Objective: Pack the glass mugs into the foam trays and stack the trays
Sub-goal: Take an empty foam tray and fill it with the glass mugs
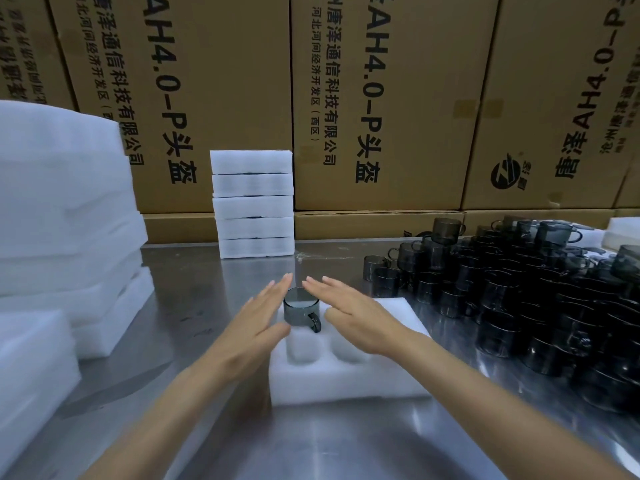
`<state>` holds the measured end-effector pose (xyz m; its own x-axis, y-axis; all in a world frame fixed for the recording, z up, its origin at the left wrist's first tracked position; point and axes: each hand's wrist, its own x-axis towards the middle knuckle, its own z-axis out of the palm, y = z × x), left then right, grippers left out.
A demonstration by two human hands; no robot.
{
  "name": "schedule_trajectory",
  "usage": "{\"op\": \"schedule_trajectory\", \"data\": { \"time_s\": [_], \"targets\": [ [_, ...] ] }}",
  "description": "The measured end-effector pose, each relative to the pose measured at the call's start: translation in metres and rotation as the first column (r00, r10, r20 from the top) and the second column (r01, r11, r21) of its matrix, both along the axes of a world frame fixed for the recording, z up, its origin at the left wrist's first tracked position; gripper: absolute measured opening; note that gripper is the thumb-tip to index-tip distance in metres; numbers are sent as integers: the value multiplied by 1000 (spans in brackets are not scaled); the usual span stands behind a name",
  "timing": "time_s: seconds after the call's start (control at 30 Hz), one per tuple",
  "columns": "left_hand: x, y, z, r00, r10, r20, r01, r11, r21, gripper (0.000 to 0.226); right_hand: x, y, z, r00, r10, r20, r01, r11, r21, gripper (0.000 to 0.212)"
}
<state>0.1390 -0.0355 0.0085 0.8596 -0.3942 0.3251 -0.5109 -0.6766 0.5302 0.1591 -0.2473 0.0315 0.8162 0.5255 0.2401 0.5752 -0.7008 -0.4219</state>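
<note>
A white foam tray [349, 382] lies on the steel table in front of me. One smoky grey glass mug [300, 308] sits in its far left pocket, handle pointing toward me. Two near pockets show white and hold nothing. My left hand [258, 325] hovers flat just left of the mug, fingers straight and apart. To the mug's right, my right hand [353, 315] is also flat and open above the tray's far right part. Neither hand grips anything. A stack of several packed foam trays [253, 204] stands at the back of the table.
A large heap of grey glass mugs [512, 292] covers the table's right side. Piles of white foam sheets [62, 216] fill the left, with another foam block [31, 372] at the near left. Tall cardboard boxes [381, 98] wall off the back.
</note>
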Motion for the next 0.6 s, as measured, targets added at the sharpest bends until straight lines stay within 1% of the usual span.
{"op": "schedule_trajectory", "data": {
  "time_s": [0.07,0.17,0.27,0.33,0.4,0.43,0.47,0.5,0.53,0.57,0.6],
  "targets": [
    [3,-4,6,999,0,45,-6,990,142,63,-3,5,-2,1000,18,1,-17,999,-47,58],
    [3,-12,3,1000,21,21,-26,963,267,70,-3,10,-8,1000,-5,8,6,989,-145,57],
    [3,-15,0,995,48,-89,-22,964,267,75,0,13,-12,999,-12,-44,2,974,-228,55],
    [4,-13,-2,993,54,-107,-22,958,286,75,2,14,-13,997,-17,-71,-1,971,-241,56],
    [6,-9,-9,992,52,-118,-20,965,261,68,3,14,-16,998,-21,-55,7,969,-246,56],
    [8,-8,-14,991,51,-128,-25,980,199,59,2,14,-17,999,-26,-37,16,970,-243,55],
    [13,-12,-19,991,58,-120,-45,993,106,50,2,15,-18,999,-32,-15,27,971,-236,54],
    [17,-16,-26,990,71,-121,-73,997,-7,46,1,16,-19,999,-40,10,41,974,-221,53],
    [19,-20,-31,982,95,-160,-124,976,-181,45,1,16,-19,998,-53,33,58,979,-196,52],
    [19,-24,-34,966,97,-238,-183,911,-369,45,0,16,-19,996,-75,49,81,985,-155,50],
    [19,-27,-37,953,100,-285,-239,825,-512,44,-1,15,-18,993,-106,58,111,989,-99,49]
  ]
}}
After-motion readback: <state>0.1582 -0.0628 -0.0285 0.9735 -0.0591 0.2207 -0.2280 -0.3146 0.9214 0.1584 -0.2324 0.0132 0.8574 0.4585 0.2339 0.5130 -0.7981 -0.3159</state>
